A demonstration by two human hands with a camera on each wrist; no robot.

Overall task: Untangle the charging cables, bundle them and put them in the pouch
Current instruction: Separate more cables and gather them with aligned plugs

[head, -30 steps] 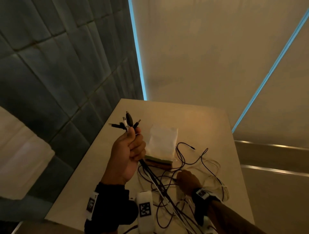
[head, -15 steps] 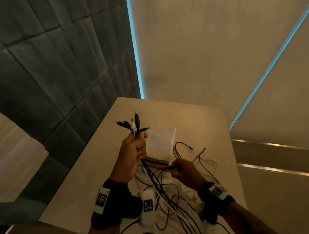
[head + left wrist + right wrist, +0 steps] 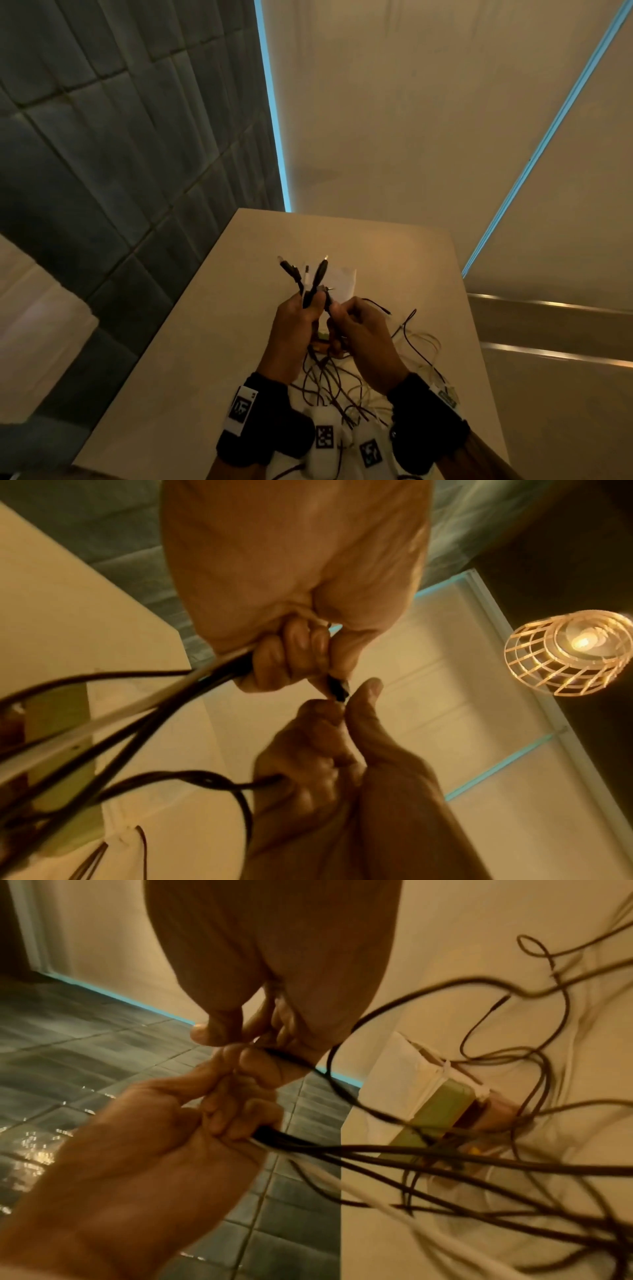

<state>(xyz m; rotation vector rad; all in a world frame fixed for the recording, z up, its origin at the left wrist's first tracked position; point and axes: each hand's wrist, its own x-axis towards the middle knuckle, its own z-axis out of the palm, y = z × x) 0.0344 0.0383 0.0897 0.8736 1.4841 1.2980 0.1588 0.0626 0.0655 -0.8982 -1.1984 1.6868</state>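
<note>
From the head camera, the left hand (image 3: 294, 329) is held up over the worktop (image 3: 212, 342), its fingers curled tight round a bunch of cables (image 3: 310, 281) with the plug ends poking up above them. The right hand (image 3: 359, 332) is right beside it, pinching one more cable end. The rest of the cables hang down below the fingers. The pouch (image 3: 342, 279) lies just past the fingers.

From the left wrist, the cords (image 3: 178, 685) look thin, light and floppy, so the stiff plug ends are probably best to hold.

From the right wrist, both fists touch, and loose loops (image 3: 479, 1164) sprawl beside them
</note>
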